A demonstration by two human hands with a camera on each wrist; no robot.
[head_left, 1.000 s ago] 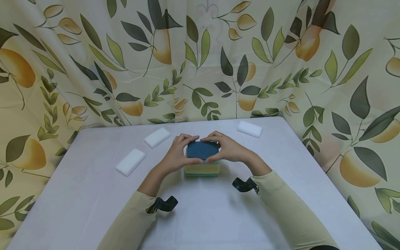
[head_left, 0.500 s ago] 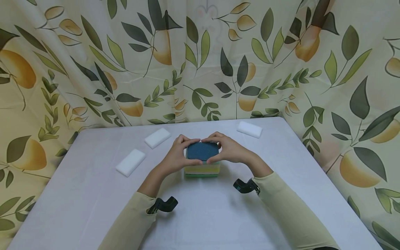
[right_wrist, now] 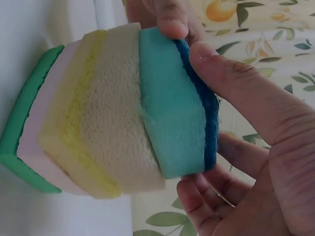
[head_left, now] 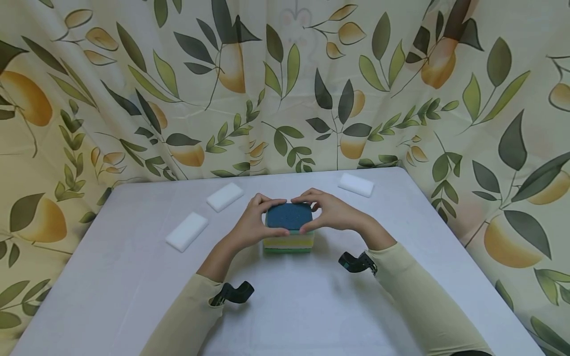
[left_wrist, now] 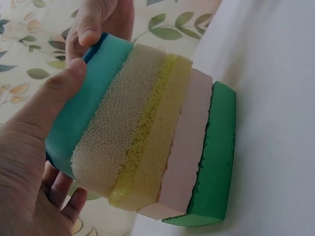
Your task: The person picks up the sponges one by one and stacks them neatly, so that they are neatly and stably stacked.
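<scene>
Together, the left hand (head_left: 254,222) and the right hand (head_left: 331,212) held the blue sponge (head_left: 289,216) by its two ends, each half-curled, with the thumb at the near side; how firmly the right one gripped, I cannot tell. This sponge was the top of a stack: below it came the beige sponge (left_wrist: 118,103), the yellow sponge (left_wrist: 157,142), the pink sponge (left_wrist: 184,147) and the green sponge (left_wrist: 216,157), which rested on the tabletop (head_left: 285,306), nearer the far edge. Two white blocks (head_left: 187,232) lay toward the far-left corner, a third block (head_left: 356,184) near the far-right corner.
</scene>
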